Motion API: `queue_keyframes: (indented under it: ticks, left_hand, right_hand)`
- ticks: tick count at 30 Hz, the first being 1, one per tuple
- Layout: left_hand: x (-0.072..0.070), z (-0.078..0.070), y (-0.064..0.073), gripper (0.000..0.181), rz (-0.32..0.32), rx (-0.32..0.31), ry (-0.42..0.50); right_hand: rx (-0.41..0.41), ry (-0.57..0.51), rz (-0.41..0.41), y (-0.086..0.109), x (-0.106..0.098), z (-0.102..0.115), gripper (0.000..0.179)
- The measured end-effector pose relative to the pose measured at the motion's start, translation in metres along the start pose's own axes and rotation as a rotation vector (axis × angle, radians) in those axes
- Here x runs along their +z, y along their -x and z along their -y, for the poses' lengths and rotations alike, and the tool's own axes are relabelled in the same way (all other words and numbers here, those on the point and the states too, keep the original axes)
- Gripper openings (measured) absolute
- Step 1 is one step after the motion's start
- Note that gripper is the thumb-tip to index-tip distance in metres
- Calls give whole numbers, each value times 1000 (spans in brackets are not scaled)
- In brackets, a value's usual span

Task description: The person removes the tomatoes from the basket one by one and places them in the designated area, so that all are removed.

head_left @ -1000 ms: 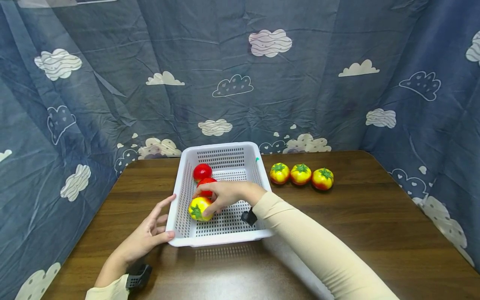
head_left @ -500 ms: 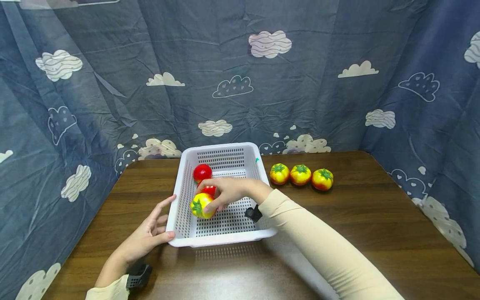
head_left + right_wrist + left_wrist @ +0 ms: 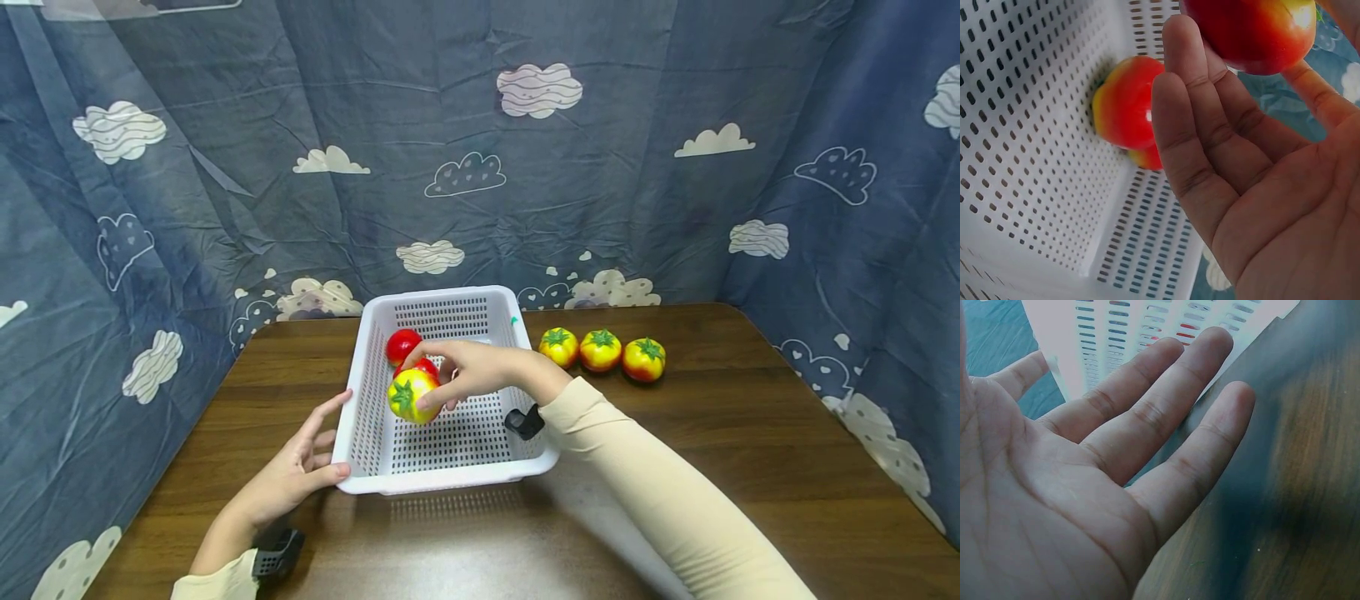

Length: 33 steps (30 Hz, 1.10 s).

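Observation:
My right hand (image 3: 476, 371) pinches a yellow and red tomato (image 3: 411, 397) with a green leafy top, between thumb and fingers. It is held inside a white perforated plastic basket (image 3: 450, 477); in the right wrist view the tomato (image 3: 1254, 37) appears raised off the basket floor. Behind it lie two more tomatoes, one red (image 3: 403, 345) and one partly hidden by the held tomato and fingers (image 3: 427, 367). My left hand (image 3: 288, 467) touches the basket's left side near the front corner. In the left wrist view its fingers (image 3: 1147, 412) extend fairly straight against the basket wall (image 3: 1104, 337).
Three yellow and red tomatoes (image 3: 601, 351) sit in a row on the wooden table (image 3: 720, 417), right of the basket. A dark blue cloud-patterned curtain (image 3: 480, 217) hangs behind and along the sides of the table.
My right hand has lifted the tomato and moved it slightly right and away from me inside the basket. The left hand and the basket stay in place.

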<state>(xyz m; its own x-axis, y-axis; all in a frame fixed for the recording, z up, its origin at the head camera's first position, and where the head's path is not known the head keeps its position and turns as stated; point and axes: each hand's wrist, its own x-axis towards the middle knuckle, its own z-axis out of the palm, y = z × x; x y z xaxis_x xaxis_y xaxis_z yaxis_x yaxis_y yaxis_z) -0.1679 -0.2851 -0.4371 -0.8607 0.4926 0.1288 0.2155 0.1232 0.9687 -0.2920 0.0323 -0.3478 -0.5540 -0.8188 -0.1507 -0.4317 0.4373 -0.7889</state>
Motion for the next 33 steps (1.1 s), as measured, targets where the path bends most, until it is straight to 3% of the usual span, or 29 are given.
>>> queue_keyframes:
  ticks: [19, 33]
  left_hand:
    - [0, -2, 0, 90, 3, -3, 0]
    - [0, 0, 1, 89, -3, -25, -11]
  right_hand:
    - [-113, -108, -125, 38, -8, -1, 54]
    - [-103, -202, -219, 58, -12, -10, 53]
